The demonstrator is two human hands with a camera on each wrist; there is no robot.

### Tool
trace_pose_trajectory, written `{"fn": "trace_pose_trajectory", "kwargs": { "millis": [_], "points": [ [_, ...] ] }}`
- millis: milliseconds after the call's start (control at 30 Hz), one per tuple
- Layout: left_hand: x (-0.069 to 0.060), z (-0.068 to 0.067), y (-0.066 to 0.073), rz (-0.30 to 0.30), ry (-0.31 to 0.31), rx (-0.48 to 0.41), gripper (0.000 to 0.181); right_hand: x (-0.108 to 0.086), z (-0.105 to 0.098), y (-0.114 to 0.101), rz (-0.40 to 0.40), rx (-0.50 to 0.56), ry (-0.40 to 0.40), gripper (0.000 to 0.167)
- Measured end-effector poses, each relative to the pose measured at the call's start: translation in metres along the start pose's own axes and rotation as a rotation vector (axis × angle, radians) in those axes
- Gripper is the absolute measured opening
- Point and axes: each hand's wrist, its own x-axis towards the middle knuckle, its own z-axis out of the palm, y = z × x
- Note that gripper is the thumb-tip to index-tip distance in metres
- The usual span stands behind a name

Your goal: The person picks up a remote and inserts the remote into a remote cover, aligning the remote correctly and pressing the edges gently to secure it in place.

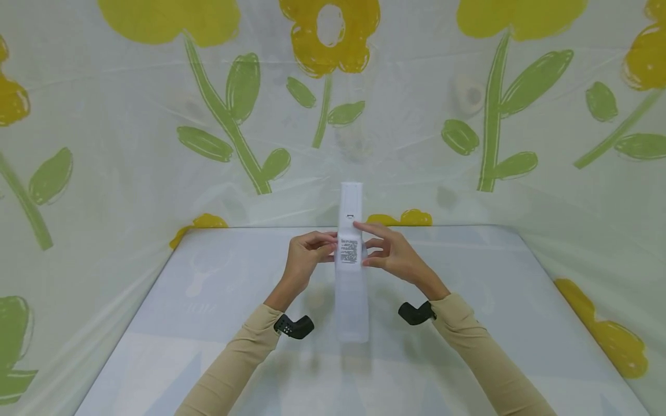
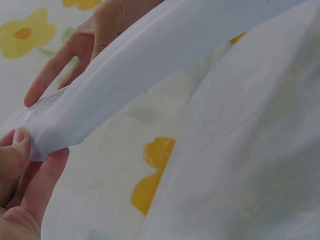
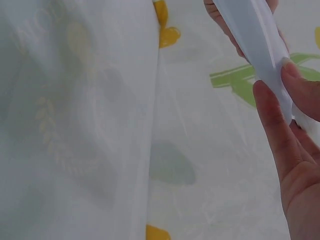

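Nearest the camera, two beige sleeves point(image 1: 231, 361) come in from the near left and near right. A flower-printed sheet point(image 1: 406, 133) hangs across the far side, and a pale table point(image 1: 182, 346) spreads below the hands. Over the middle of the table is a long white device point(image 1: 351, 306), held between the hands; whether its near end touches the table I cannot tell.

The left hand point(image 1: 302, 260) pinches the left edge between thumb and fingers. The right hand point(image 1: 398, 257) has its fingers spread, the thumb on the right edge and the index fingertip on the face, farther along.

To steady it well, I would keep the two grips opposite each other, with light, even pressure, and support the broad near part, which may sag or twist. A slipping index finger could smudge or cover the small dark mark point(image 1: 350, 216).

The long axis runs near to far, narrow end far, broad end toward the person; how steeply it tilts is uncertain. The face with the printed label point(image 1: 348, 251) points at the wearer.
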Motion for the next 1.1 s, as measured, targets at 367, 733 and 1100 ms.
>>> {"fn": "trace_pose_trajectory", "kwargs": {
  "millis": [367,733,1100],
  "points": [
    [0.000,0.001,0.001,0.009,0.014,0.036,0.012,0.004,-0.004,0.026,-0.046,-0.013,0.007,0.069],
    [-0.002,0.004,0.002,0.027,0.019,0.060,0.017,0.004,-0.007,0.032,-0.067,-0.037,0.009,0.069],
    [-0.002,0.007,0.006,0.033,-0.085,0.100,0.033,-0.001,-0.012,0.033,-0.016,0.027,0.033,0.073]
  ]
}}
